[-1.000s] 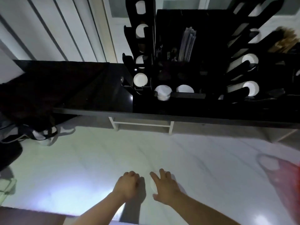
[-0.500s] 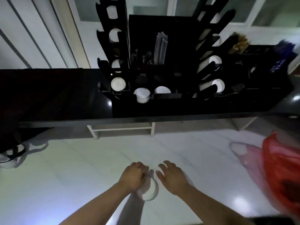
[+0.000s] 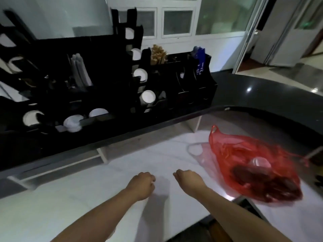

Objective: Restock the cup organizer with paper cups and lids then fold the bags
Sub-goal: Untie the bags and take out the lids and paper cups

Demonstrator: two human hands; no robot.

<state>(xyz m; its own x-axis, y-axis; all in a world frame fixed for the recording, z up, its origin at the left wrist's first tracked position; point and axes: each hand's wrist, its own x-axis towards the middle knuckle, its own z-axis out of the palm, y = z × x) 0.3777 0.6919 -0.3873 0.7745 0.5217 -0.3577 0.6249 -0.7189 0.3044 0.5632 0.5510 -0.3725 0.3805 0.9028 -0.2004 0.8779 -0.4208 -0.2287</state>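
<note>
**Hands over white counter, cup between them**

Your left hand point(image 3: 142, 185) has fingers curled at a white paper cup point(image 3: 161, 186); grip unclear, blurred. Your right hand point(image 3: 189, 180) is just beside it, fingers curled; contact can't tell. Red plastic bag point(image 3: 244, 163) lies to the right. Black cup organizer point(image 3: 111, 95) stands on the dark shelf w/ cups loaded.

Fingers of left hand point(image 3: 142, 184) and right hand point(image 3: 187, 179) curled under, out of sight; whether either holds anything, impossible to tell. Between them a pale, blurred shape, unidentifiable. Red bag point(image 3: 253, 165) smeared by motion, contents only dark blobs and one pale disc. Organizer point(image 3: 108, 88) cut off at left edge, its dark compartments mostly unreadable. Both forearms cut by bottom edge.
</note>
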